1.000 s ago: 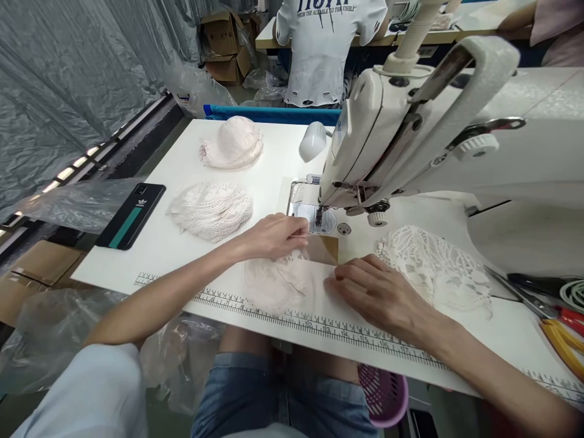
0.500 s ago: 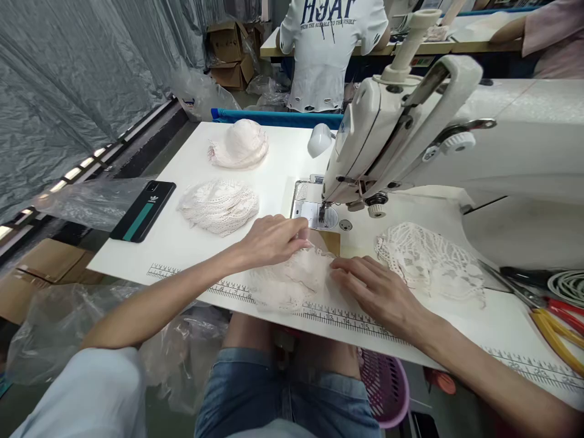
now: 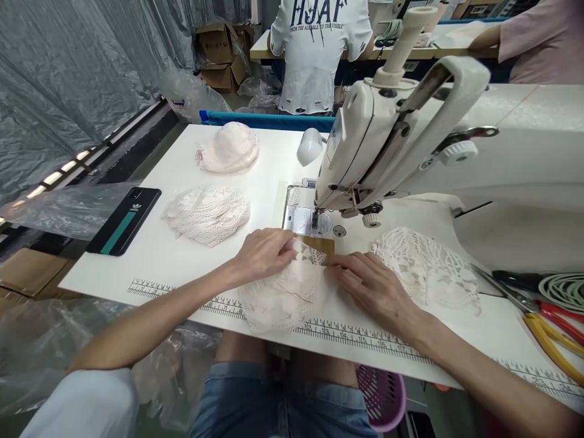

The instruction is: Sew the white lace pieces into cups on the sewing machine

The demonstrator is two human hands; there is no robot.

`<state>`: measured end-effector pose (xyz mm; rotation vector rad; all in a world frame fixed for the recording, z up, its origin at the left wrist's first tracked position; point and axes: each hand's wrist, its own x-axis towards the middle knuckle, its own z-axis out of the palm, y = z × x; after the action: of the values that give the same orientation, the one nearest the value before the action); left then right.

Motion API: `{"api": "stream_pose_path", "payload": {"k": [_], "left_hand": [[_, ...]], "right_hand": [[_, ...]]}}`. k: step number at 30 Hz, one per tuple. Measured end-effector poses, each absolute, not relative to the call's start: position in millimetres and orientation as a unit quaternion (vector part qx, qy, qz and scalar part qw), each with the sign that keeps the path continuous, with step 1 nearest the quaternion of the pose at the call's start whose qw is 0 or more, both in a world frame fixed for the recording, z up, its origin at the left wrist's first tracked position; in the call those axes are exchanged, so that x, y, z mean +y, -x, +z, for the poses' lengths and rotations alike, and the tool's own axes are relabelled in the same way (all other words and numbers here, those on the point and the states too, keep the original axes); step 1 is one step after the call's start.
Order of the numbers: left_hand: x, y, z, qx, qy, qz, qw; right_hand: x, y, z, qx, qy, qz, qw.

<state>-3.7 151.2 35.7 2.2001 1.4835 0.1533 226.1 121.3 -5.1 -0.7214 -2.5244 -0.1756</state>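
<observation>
Head view, left hand (image 3: 264,252) and right hand (image 3: 371,286) pressed flat, fingers extended, on lace piece (image 3: 285,295)

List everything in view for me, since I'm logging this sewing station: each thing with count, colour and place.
sewing machine: one, off-white, right half of the table
table: one, white, ruler printed along its near edge
lace pieces: four, pale pink or cream; far left, middle left, right of the needle, under the hands
phone: one, black with teal stripe, left edge of the table
scissors: yellow and red handles, far right; count unclear
cardboard boxes: brown, far left behind the table
basket: one, purple, under the table
other people: two, white shirt and pink sleeve, behind
left hand: on the near lace piece
right hand: on its right edge
</observation>
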Motion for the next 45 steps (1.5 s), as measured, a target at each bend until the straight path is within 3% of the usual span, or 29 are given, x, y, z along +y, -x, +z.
{"api": "stream_pose_path", "payload": {"k": [45], "left_hand": [[151.1,2.6,22.7,0.539,-0.798,0.115,0.243]], "right_hand": [[140.7,-223.1,-6.3,-0.930,0.272,-0.054,0.242]]}}
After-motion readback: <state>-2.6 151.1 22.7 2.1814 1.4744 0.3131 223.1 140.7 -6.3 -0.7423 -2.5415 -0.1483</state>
